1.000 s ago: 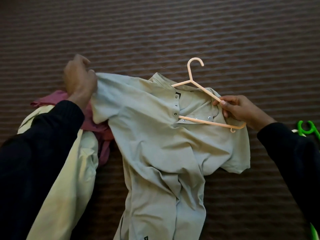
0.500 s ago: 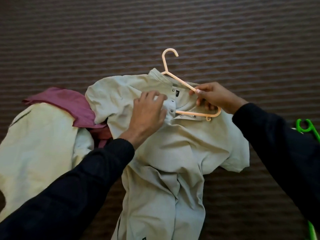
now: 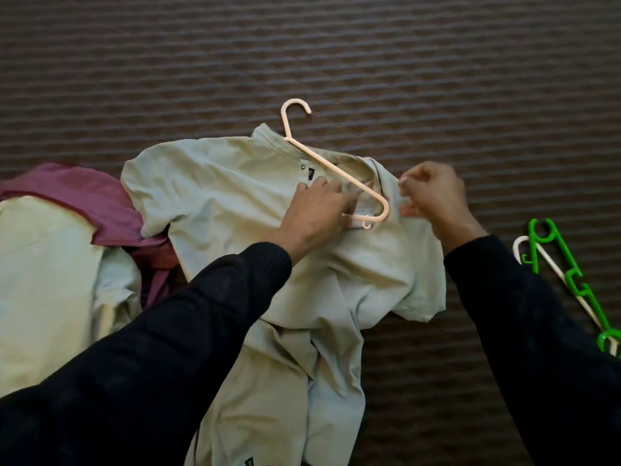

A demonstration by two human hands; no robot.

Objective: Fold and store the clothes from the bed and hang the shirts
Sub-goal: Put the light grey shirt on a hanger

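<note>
We see the shirt (image 3: 235, 196) spread face up on the striped bed (image 3: 437, 79), its collar at the far end. The hanger (image 3: 336, 163) lies across the collar opening, hook poking out past the collar onto the bed, one arm tucked under the fabric. Our left hand (image 3: 316, 210) rests on the shirt at the placket, fingers stretched together toward the hanger's lower bar. Our right hand (image 3: 433, 196), just right of the hanger, has its fingers curled, pinching the shirt's shoulder fabric. Left of the shirt sits a maroon garment (image 3: 84, 196) over a pale garment (image 3: 43, 280). Well right of the shirt lie a green hanger (image 3: 564, 264) and a white hanger (image 3: 551, 264).
</note>
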